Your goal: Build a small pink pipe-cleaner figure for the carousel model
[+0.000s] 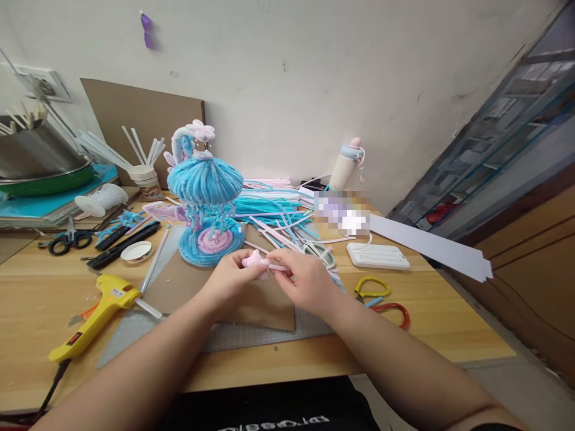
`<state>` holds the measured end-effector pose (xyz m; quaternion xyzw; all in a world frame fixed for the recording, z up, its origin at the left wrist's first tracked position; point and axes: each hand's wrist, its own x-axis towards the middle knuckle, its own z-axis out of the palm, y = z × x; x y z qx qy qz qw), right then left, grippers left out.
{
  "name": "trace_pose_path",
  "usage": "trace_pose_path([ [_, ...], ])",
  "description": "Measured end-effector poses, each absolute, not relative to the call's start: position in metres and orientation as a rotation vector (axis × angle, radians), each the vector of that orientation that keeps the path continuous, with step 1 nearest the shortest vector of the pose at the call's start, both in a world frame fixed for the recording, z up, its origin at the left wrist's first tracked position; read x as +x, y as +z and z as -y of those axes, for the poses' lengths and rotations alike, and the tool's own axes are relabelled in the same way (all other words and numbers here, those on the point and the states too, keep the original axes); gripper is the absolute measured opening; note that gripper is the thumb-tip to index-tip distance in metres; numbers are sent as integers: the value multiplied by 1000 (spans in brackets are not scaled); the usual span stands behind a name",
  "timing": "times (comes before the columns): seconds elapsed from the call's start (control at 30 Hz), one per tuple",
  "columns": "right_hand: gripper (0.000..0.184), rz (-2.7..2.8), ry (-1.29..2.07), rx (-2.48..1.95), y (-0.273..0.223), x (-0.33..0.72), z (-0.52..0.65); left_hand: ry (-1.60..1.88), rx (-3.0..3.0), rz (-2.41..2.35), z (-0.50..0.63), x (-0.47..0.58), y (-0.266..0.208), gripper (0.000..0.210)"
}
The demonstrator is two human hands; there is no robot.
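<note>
Between my two hands is a small, fuzzy pale-pink pipe cleaner piece (pixel 254 259), bunched into a lumpy shape. My left hand (pixel 231 276) pinches its left side. With thumb and fingertips, my right hand (pixel 308 278) grips a pale strand at its right end. Just behind my left hand stands a blue pipe cleaner jellyfish (pixel 205 182) with a pink flower on top, over a round blue and pink base (pixel 191 248). Beneath my hands lies a brown cardboard sheet (pixel 265 311) on a grey cutting mat (pixel 224 342).
A yellow hot glue gun (pixel 105 311) lies at left, near black-handled scissors (pixel 69 239). Blue pipe cleaners (pixel 269 206) spread along the wall. Pale-handled scissors (pixel 321 252), a white power bank (pixel 378 256) and yellow and red-handled scissors (pixel 395 311) lie at right. A bottle (pixel 344 167) stands behind.
</note>
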<state>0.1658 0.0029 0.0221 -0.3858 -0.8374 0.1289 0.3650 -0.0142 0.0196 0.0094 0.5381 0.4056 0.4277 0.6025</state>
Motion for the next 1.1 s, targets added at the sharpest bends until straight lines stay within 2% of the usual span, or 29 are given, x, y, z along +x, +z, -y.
trace_pose_path([
  [0.13, 18, 2261, -2, -858, 20, 170, -8, 899, 1125, -850, -21, -13, 9, 18],
  [0.3, 18, 2290, -103, -895, 16, 170, -12, 868, 1063, -898, -20, -10, 9, 21],
  [0.6, 13, 2232, 246, -988, 16, 163, -5, 845, 1388, -1083, -20, -15, 3, 20],
  [0.87, 14, 2212, 270, -1024, 18, 166, -9, 880, 1456, -1075, -22, -15, 4, 25],
  [1.1, 14, 2468, 339, -1049, 27, 175, -11, 617, 1587, -1053, -23, -19, 6, 24],
])
